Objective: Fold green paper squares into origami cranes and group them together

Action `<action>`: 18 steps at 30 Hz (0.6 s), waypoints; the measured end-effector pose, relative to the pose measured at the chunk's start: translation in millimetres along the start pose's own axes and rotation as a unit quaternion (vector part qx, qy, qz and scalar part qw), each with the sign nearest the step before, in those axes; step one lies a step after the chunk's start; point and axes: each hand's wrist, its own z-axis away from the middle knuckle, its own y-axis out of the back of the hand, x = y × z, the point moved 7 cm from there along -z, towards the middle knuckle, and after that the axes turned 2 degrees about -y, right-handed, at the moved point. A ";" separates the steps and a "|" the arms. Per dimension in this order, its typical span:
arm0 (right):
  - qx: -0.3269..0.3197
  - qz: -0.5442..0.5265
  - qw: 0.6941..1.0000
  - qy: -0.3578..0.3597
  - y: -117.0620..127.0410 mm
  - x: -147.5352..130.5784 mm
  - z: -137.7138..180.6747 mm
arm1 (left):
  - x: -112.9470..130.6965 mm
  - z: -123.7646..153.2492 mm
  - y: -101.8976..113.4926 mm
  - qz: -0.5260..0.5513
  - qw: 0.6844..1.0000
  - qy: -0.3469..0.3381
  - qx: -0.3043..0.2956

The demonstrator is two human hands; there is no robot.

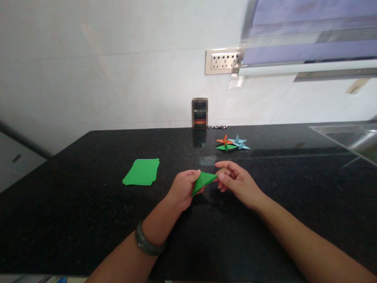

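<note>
A folded green origami paper [203, 181], shaped like a triangle, is held above the black counter. My left hand [183, 188] grips its left side, thumb on top and fingers underneath. At the triangle's right corner, my right hand [235, 181] pinches the tip between thumb and fingers, with the index finger raised and stretched out. A loose stack of square green paper [141, 172] lies on the counter to the left. Behind my right hand sit several folded paper cranes: an orange one [225, 140], a green one [226, 147] and light blue ones [241, 145].
A blurred-out phone-like object [200, 114] leans against the white wall, with a beaded strap [218, 127] beside it. A metal sink [353, 137] is set into the counter [73, 220] at right. A socket panel [223, 61] is mounted on the wall.
</note>
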 end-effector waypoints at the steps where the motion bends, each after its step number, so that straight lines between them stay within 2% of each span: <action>1: -0.016 -0.023 1.000 0.010 -5.5 -1.2 1.1 | -2.7 0.9 -1.9 0.016 1.000 0.021 -0.002; 5: -0.036 -0.032 0.998 0.029 -16.0 -4.5 4.3 | -9.3 3.6 -8.5 0.026 0.997 0.060 -0.027; 8: -0.009 -0.032 0.999 0.013 -12.0 -1.8 3.9 | -11.8 5.5 -15.0 0.020 0.996 0.051 -0.075; 13: 0.049 -0.109 0.993 0.005 2.2 2.9 3.5 | -15.8 12.0 -24.5 -0.009 0.987 0.049 -0.155; 18: 0.005 -0.151 0.989 0.000 -3.7 3.8 4.8 | -13.5 11.1 -25.2 0.021 0.985 0.036 -0.165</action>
